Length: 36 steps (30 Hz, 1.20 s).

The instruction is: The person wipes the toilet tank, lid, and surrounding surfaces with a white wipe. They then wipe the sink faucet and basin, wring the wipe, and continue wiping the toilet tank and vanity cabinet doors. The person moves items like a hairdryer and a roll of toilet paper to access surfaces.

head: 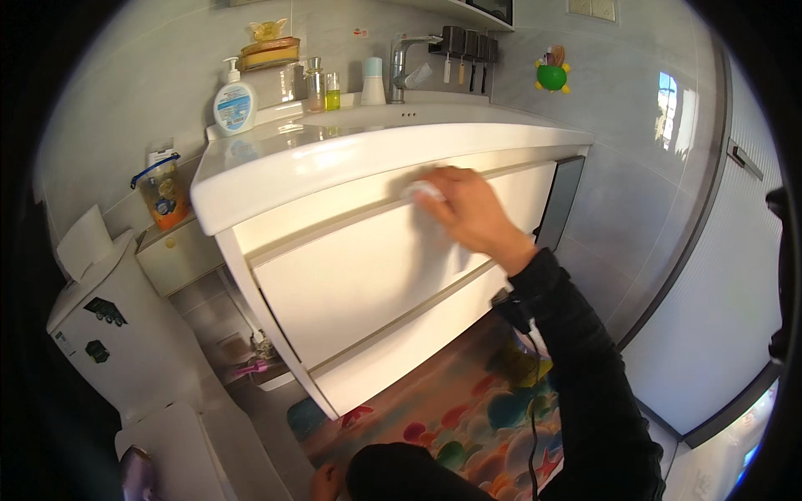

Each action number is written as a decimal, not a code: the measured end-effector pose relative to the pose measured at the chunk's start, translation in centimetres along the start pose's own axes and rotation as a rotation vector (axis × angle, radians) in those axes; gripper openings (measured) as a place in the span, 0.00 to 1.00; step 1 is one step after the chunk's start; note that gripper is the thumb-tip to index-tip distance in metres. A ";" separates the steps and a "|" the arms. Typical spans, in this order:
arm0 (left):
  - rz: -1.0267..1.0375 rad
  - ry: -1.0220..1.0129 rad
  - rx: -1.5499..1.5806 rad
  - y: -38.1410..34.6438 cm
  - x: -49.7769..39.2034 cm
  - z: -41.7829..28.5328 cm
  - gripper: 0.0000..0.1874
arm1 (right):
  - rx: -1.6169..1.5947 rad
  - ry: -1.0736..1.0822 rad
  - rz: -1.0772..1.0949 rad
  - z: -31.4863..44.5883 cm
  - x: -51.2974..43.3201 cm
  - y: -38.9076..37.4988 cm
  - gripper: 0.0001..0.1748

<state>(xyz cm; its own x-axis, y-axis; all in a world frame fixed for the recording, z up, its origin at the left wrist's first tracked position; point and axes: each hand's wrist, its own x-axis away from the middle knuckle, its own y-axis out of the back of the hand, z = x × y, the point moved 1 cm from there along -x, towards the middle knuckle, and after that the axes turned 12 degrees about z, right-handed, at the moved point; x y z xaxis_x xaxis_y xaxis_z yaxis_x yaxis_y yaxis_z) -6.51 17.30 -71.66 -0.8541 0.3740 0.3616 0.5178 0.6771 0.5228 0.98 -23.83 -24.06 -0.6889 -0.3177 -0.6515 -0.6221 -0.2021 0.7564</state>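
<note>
My right hand grips a crumpled white wipe or tissue. It presses this against the top edge of the upper drawer front of a white bathroom vanity. The hand's shadow falls on the drawer face below. Above the hand runs the thick white rim of the ceramic washbasin. My left hand is low at the bottom edge, beside my dark-clothed knee; only part of it shows, and its fingers cannot be made out.
A pump bottle, small bottles and a faucet stand along the basin. To the left is a toilet, with a purple hair dryer on its lid. A colourful mat covers the floor; a dark cord hangs near my right arm.
</note>
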 end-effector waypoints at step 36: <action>0.106 -0.177 -0.122 -3.1 -1.7 1.6 0.13 | 0.489 -0.266 0.063 -14.2 3.1 1.2 0.22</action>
<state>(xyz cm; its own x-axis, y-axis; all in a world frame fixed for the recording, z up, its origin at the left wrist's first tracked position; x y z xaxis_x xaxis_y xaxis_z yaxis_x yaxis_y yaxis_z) -6.75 15.58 -75.14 -0.7845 0.5514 0.2837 0.5977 0.5505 0.5829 3.44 -38.24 -24.32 -0.7613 -0.0579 -0.6458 -0.6328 0.2831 0.7207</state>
